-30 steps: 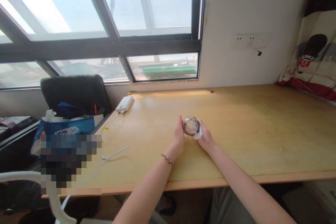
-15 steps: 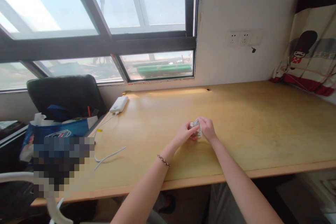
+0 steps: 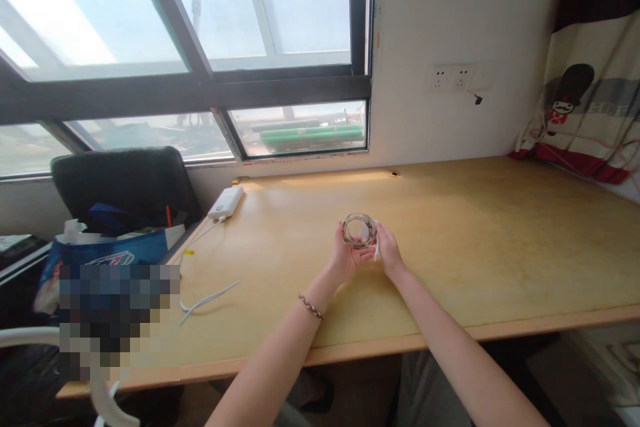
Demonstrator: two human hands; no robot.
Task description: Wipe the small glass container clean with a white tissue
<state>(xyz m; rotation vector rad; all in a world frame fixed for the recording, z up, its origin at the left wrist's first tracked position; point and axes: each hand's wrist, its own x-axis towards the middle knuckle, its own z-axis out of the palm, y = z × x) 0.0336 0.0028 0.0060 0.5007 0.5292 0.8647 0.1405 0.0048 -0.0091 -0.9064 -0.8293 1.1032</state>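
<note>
A small clear glass cup is held above the middle of the wooden desk, its round mouth tilted toward me. My left hand cups it from the left and underneath, fingers wrapped round it. My right hand is closed on a small white cloth or tissue pressed against the cup's right side. A beaded bracelet sits on my left wrist.
A white power bank lies at the desk's back left, with a white cable trailing along the left edge. A black chair holding a blue bag stands left of the desk. Wall sockets and a curtain are at right.
Half a second ago both hands were closed over the cup low above the desk. Now the cup is raised a little, its open mouth showing again, with the cloth at its right side.
</note>
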